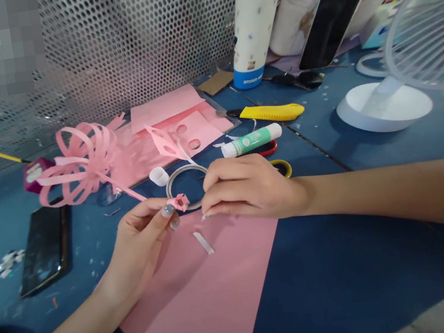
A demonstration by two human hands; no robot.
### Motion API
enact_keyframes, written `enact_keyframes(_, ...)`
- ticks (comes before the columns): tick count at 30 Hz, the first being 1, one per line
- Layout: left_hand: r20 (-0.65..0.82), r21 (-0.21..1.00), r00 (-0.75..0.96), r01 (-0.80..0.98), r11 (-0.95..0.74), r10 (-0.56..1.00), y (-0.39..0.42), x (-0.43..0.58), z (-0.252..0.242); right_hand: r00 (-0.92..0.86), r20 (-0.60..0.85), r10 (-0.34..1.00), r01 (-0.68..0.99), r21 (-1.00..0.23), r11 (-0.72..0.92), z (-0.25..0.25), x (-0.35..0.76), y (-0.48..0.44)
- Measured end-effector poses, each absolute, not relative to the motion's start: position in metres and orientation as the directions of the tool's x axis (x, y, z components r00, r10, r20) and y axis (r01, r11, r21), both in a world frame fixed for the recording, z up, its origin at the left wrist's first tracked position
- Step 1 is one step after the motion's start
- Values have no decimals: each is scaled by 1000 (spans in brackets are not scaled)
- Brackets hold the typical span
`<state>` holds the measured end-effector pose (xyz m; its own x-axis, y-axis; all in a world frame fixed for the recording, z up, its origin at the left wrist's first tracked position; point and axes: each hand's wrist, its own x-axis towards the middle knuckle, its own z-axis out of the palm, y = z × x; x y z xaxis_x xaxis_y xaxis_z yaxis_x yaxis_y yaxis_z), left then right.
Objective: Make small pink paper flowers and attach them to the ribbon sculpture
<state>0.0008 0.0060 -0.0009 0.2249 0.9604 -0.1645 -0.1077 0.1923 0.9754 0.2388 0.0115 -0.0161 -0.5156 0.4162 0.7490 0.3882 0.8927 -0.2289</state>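
On the dark blue table (337,266), far left, lies a black glass-fronted phone (41,250). Next comes a ball of looped pink paper strips (86,163), with a narrow pink paper stem (125,190) running from it towards the left hand (144,247). That hand's grip is closed on a small folded pink paper piece (179,202), held between thumb and fingers just above the near edge of a thin grey-white tape ring (168,189). A light pinch on the sides should serve best, since the folds look easy to crush.

Below, a short white strip (203,243) lies on a flat pink paper sheet (209,307).

The right hand (246,188) is just right of the folded piece, fingers curled down, with a pale speck at the fingertips; I cannot tell whether its grip is closed on anything. Any sticky scrap is best carried by its edge, and the folded piece kept steady meanwhile. Behind this hand lies a green-and-white glue stick (252,140).
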Motion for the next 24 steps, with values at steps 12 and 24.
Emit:
enact_keyframes(12,-132,983,221,-99,157,966,3,4,0,-383,744,548,258,-483,837,-19,234,9)
enact_keyframes(24,-88,993,241,-55,104,966,3,4,-3,-396,806,439,378,-293,878,-17,227,11)
